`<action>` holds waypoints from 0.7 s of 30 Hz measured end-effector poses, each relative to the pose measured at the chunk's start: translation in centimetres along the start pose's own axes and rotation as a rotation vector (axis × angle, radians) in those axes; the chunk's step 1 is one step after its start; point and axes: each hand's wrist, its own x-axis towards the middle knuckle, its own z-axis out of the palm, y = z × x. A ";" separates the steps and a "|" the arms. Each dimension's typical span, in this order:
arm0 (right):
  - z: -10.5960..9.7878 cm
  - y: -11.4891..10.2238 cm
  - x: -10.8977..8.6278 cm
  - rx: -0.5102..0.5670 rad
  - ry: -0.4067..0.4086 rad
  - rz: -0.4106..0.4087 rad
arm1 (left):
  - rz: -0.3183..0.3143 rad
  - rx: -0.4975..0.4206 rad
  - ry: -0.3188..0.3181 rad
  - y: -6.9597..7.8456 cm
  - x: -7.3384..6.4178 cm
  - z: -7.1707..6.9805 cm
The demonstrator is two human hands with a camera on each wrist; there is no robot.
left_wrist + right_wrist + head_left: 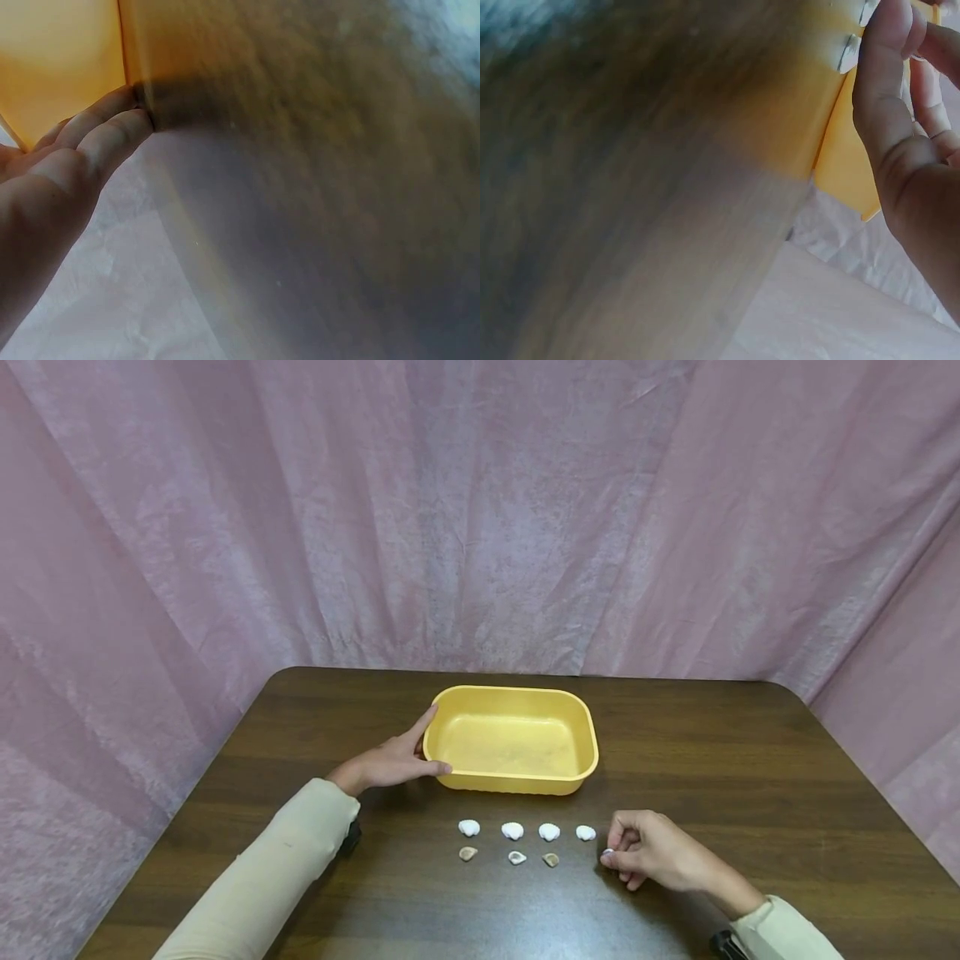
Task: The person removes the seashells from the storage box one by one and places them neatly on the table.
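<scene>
A yellow plastic basin (517, 785) stands on the table. My left hand (393, 760) holds its left end, thumb on the front rim and index finger along the left rim; in the left wrist view its other fingers (112, 139) lie against the wall, low by the table. My right hand (652, 852) pinches a small seashell (607, 852) between thumb and fingers, low over the table and mostly hidden by them. Left of it is a back row of white scallop-like seashells (512, 832). In front of that lies a row of smaller brownish and white seashells (517, 858).
The brown wooden table (750, 777) has rounded far corners. Pink curtains (510, 527) hang behind it and at both sides. The basin's inside shows a bare floor. Dark wrist bands are partly visible by the cream sleeves (277, 860).
</scene>
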 end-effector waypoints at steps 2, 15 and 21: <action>-0.1 0.1 0.0 0.026 -0.004 0.001 | -0.001 0.003 -0.001 0.0 0.0 0.0; -0.1 0.1 0.1 0.039 -0.062 -0.029 | -0.011 -0.008 -0.004 0.1 -0.1 0.0; 0.8 -0.1 0.6 -0.289 0.053 -0.165 | -0.006 -0.017 -0.001 0.0 -0.1 -0.1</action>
